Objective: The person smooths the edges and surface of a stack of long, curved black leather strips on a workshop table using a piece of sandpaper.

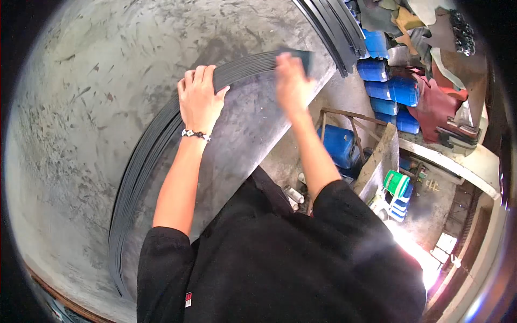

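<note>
A bundle of long, thin black strips (141, 156) lies in a curve over the grey, scuffed table (70, 124). My left hand (199, 97), with a bracelet at the wrist, is closed over the bundle near its upper bend, fingers across the strips and thumb along the near side. My right hand (293, 83) is smeared by motion over the right end of the bundle. A dark, flat end piece (302, 60) shows beside its fingers; I cannot tell whether the hand grips it.
Another stack of dark strips (334, 32) lies at the table's upper right edge. Beyond are blue rolled bundles (396, 90) and leather-like sheets (433, 107). Below the edge stand a metal frame (350, 116), a blue drum (339, 145) and a green container (396, 183).
</note>
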The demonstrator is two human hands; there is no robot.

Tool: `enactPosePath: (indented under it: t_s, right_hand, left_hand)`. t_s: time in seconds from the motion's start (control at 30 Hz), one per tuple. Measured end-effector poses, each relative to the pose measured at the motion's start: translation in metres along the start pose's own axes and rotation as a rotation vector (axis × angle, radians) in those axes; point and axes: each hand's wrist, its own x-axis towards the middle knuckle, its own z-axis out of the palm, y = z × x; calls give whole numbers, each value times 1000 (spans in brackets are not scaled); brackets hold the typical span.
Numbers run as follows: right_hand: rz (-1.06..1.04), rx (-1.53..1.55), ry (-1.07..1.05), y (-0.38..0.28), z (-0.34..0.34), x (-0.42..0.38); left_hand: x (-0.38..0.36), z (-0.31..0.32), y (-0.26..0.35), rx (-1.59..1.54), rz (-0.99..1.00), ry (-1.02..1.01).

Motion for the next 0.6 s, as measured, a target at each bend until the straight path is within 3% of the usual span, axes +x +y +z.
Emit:
enactPosePath:
  t_s: [0.07, 0.1, 0.17, 0.27, 0.33, 0.4, 0.47, 0.53, 0.6]
  right_hand:
    - [59, -126, 329, 20, 48, 13]
    - [-24, -63, 296, -7, 50, 2]
    - [-200, -133, -29, -105, -1, -46]
    - [-353, -7, 10, -72, -5, -57]
    - [-86, 172, 51, -2, 10, -20]
    - [151, 56, 127, 19, 17, 10]
    - [27, -211, 142, -41, 21, -17]
    - [-216, -28, 27, -102, 3, -67]
    - [-341, 6, -21, -79, -7, -67]
  left_hand:
    - [-2, 0, -1, 3, -5, 12]
    - [-2, -1, 0, 7, -3, 13]
    - [0, 1, -1, -2, -7, -3]
    - [1, -1, -3, 12, 11, -27]
    - [-3, 1, 0, 22, 0, -23]
    - [-1, -1, 0, 19, -9, -17]
    - [-3, -2, 1, 35, -9, -20]
    - [-1, -3, -1, 52, 8, -33]
    - [-2, 3, -1, 56, 16, -28]
